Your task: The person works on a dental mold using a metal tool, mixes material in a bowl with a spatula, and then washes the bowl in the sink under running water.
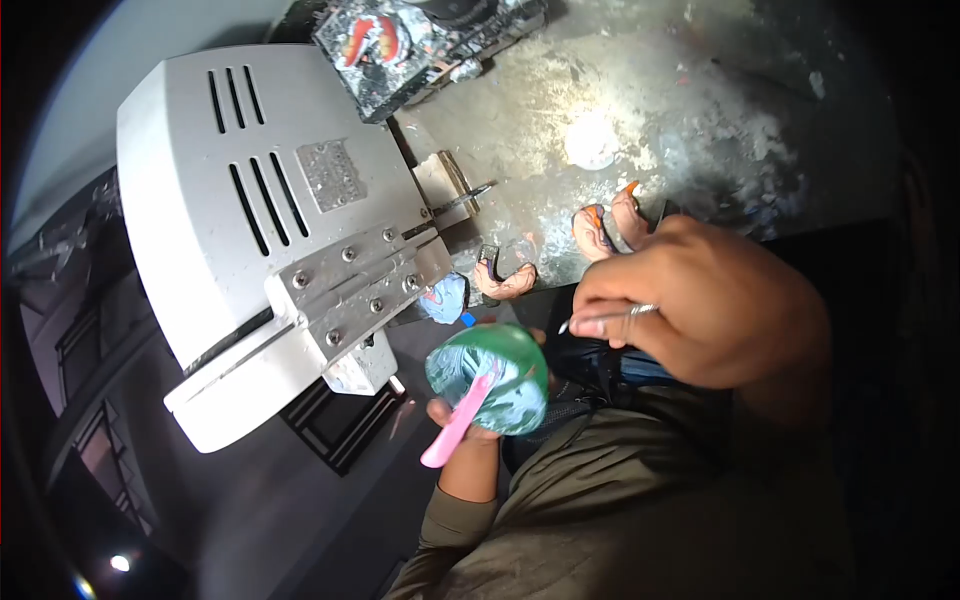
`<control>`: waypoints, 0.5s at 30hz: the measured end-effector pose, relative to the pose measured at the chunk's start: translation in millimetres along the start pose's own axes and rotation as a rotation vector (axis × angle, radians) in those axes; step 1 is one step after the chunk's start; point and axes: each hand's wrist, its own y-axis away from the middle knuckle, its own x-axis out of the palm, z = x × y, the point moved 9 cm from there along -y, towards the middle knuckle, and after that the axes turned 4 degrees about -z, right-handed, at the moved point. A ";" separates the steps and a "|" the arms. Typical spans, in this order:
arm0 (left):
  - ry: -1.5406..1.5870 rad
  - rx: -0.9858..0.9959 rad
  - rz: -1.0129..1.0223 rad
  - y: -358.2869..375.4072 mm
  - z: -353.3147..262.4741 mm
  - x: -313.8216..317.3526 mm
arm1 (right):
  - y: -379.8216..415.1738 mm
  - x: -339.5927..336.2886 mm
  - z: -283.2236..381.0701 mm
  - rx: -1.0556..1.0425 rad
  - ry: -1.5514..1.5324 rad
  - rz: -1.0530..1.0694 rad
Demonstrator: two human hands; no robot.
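Observation:
My left hand [470, 425] holds a green bowl [530, 385] from beneath, its fingers wrapped round the underside and partly hidden. Pale bluish paste coats the inside of the bowl, and a pink spatula [455, 430] leans in it with its handle over the rim. To the right of the bowl, my right hand [640, 310] is closed on a thin metal tool [610, 318], whose pale tip points left toward the bowl. Just beyond my right hand, pink dental pieces [592, 232] with orange parts lie at the bench edge.
A large grey machine housing [240, 170] fills the left. On the stained bench [540, 110] are a U-shaped pink piece [505, 282] and a blue-white lump [445, 298]. Red and yellow pieces [372, 42] rest on a spattered block at the top.

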 end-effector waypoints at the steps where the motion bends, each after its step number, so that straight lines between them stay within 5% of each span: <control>1: -0.045 0.007 -0.055 -0.3 0.3 1.3 | 3.2 -11.8 3.4 0.032 -0.025 -0.049; 4: -0.128 -0.014 -0.196 -4.3 2.9 -1.4 | 17.8 -36.7 18.2 0.050 -0.111 -0.209; 6: -0.143 -0.049 -0.242 -10.6 7.1 3.4 | 31.4 -57.1 14.4 0.107 -0.555 -0.482; 8: -0.157 0.055 -0.139 -22.2 -2.0 30.3 | 40.8 -74.3 14.7 0.092 -0.424 -0.844; 12: -0.072 0.069 -0.045 -21.3 -15.3 49.8 | 66.9 -97.2 7.0 0.045 -0.138 -1.090; 14: -0.062 0.024 0.065 -18.4 -22.0 57.6 | 75.7 -85.7 -12.8 0.385 -0.308 -0.911; 15: -0.026 0.006 0.070 -14.9 -24.1 59.9 | 79.2 -84.5 -10.5 0.364 -0.338 -0.977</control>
